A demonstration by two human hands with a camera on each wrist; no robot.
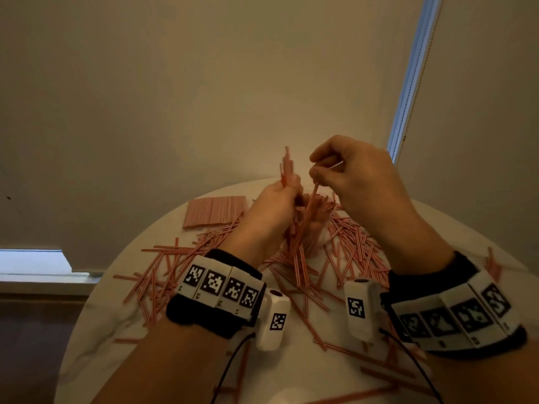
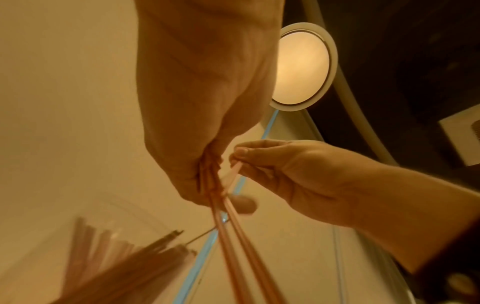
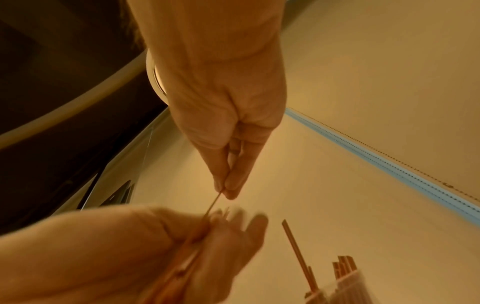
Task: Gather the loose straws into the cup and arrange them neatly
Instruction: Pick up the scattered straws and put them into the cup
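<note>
Head view: round white table (image 1: 122,310) strewn with loose straws (image 1: 354,252). Left hand (image 1: 272,208) is raised over the middle and grips a bunch of straws (image 1: 287,164) upright. Right hand (image 1: 354,182) pinches a single straw (image 1: 309,211) just beside it. The cup (image 1: 316,228) stands below both hands, mostly hidden. A flat pack of straws (image 1: 214,212) lies at the far left.

Left wrist view: left hand (image 2: 205,98) has its fingers curled round the bunch (image 2: 215,197); right hand (image 2: 293,174) pinches its straw (image 2: 233,170) between thumb and forefinger.

Right wrist view: right hand (image 3: 226,115) holds its pinch on the thin straw (image 3: 214,202); left hand (image 3: 145,251) is blurred, closed round its bunch. Cup rim (image 3: 345,286) with straws sits at lower right.
</note>
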